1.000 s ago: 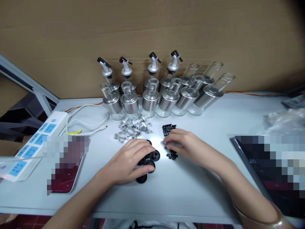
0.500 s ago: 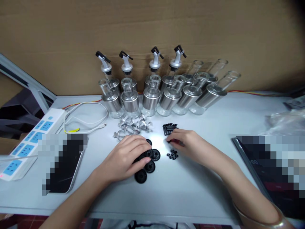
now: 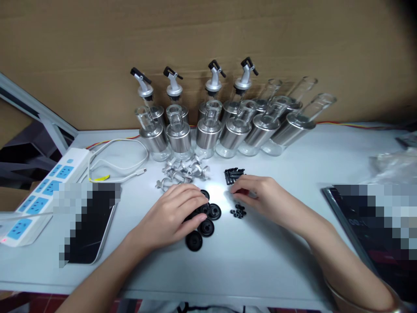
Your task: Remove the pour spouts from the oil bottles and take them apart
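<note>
My left hand [image 3: 176,213] lies palm down over a group of black round discs [image 3: 206,227], its fingers stretched out. Part of the group is hidden beneath it. My right hand [image 3: 257,191] is over the table, thumb and forefinger bent with a gap between their tips; no part shows in them. Just below those fingertips sits a small cluster of tiny black caps [image 3: 239,211]. Black lever pieces [image 3: 233,175] lie in a bunch beyond the right fingers. Silvery spout parts [image 3: 184,169] are heaped beyond my left hand.
Glass bottles with metal sleeves [image 3: 208,134] stand in two rows at the back; several rear ones carry pourer tops [image 3: 213,80]. On the left are a power strip [image 3: 42,195], a white cable [image 3: 120,167] and a phone [image 3: 87,226]. A dark-screened device [image 3: 355,230] lies right, near clear plastic [image 3: 394,167].
A small black piece seen at my right fingertips is no longer visible there. My right hand has shifted slightly right in the picture, as the view moved a little. My left hand stays put.
</note>
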Tool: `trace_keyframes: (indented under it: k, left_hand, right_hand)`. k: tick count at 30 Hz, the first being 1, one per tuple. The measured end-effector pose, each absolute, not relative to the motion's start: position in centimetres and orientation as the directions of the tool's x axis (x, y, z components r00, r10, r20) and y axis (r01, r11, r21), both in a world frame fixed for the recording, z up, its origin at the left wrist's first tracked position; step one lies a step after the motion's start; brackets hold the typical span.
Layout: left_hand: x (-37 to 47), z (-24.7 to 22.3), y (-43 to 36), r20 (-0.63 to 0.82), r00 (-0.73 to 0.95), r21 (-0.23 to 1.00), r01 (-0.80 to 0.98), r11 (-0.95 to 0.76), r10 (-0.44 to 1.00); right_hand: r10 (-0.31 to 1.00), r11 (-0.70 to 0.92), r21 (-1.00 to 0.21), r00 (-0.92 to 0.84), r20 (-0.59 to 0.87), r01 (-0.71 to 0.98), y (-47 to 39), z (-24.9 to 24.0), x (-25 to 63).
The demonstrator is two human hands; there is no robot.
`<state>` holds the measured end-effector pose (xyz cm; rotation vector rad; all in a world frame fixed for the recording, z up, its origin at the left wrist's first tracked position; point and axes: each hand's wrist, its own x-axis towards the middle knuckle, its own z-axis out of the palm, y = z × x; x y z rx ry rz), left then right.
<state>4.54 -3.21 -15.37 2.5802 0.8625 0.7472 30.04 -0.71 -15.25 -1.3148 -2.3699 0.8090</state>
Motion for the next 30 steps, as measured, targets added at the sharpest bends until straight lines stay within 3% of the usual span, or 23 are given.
trace_keyframes:
  k: [12,25,30]
  left_hand:
    - [4.6,-15.4,-3.2,0.360,0.686,0.423,0.484,-0.766,0.632]
    - [4.6,-15.3,-3.3,0.325,0.698,0.435,0.489,-0.756,0.638]
    - [4.6,-15.4,-3.2,0.324,0.693,0.435,0.495,-0.752,0.644]
  right_hand:
    - [0.837,0.395,-0.652,-0.547,-0.036,0.647,-1.0,-15.0,29.7]
    - [0.755,0.302,-0.642,-0.588,-0.290,0.704,-1.9,-13.9,30.3]
    - [0.734,0.324,-0.645,-0.615,-0.290,0.691,-1.9,-14.1,30.3]
